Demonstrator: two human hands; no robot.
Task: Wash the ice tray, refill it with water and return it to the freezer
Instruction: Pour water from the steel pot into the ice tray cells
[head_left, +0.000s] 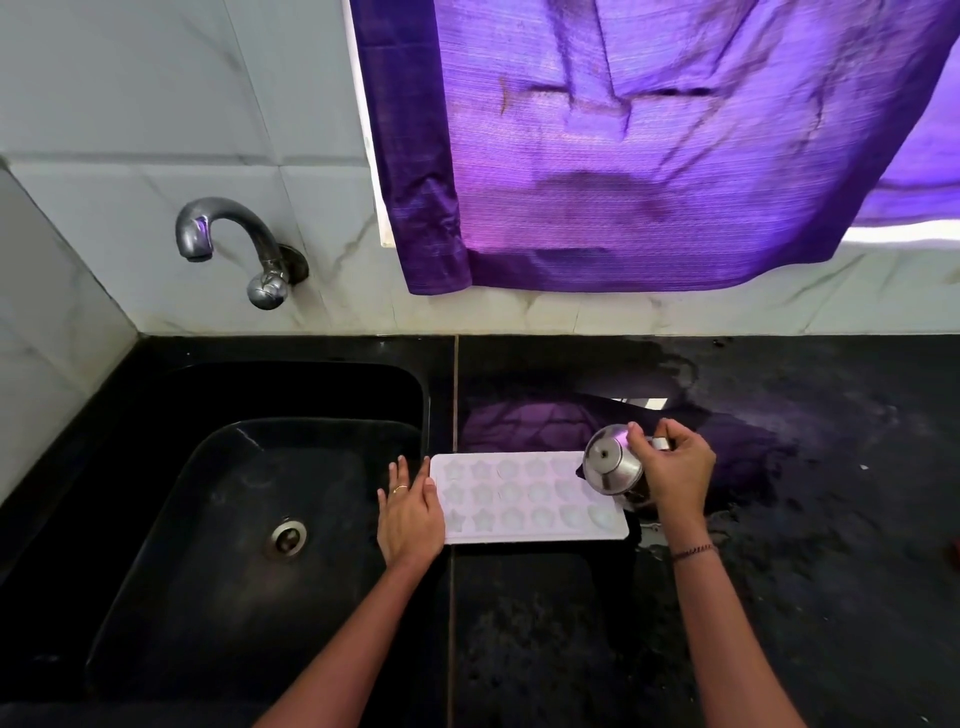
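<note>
the white ice tray (527, 499) lies flat on the black table (779, 571), just right of the sink (208, 467), its star and round moulds facing up. the left grip (410, 514) rests open, fingers flat against the tray's left end, holding nothing. the right grip (675, 470) is closed around a small steel pot (613, 462), tilted over the tray's right end. a tap (228, 244) juts from the tiled wall; a purple curtain (649, 145) hangs behind.
</note>
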